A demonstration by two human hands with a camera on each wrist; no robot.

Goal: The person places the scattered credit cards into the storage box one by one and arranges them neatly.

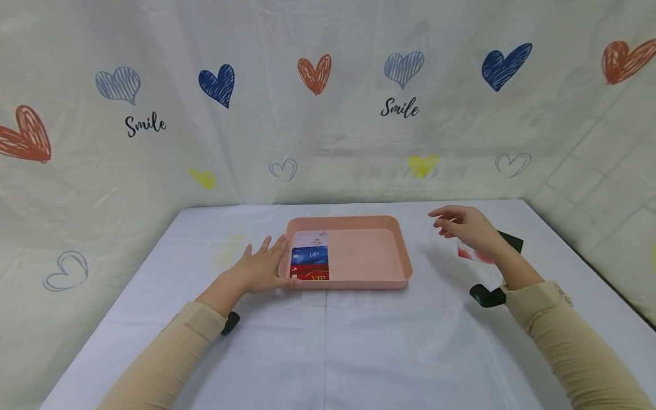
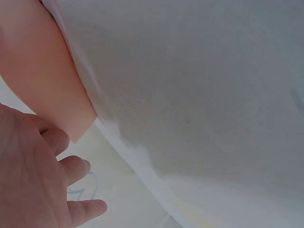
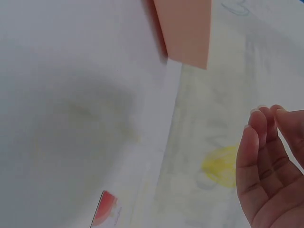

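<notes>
A pink rectangular tray (image 1: 366, 256) lies on the table. Inside it, along the left side, a pale pink card (image 1: 310, 238), a blue VIP card (image 1: 310, 255) and a red VIP card (image 1: 310, 272) are lined up from back to front. My left hand (image 1: 261, 265) rests against the tray's left edge, fingers spread and thumb along the front corner. Off to the tray's right, my right hand (image 1: 463, 228) is raised with its fingers loosely bent and nothing in them. Below that hand and wrist lie a pink-and-white card (image 1: 471, 252) and a black card (image 1: 511, 241), both partly hidden.
White cloth covers the table (image 1: 328, 347). Behind it hangs a pale curtain (image 1: 353, 136) printed with hearts. A dark device (image 1: 487, 296) is at the right wrist, and another (image 1: 232, 323) shows at the left wrist.
</notes>
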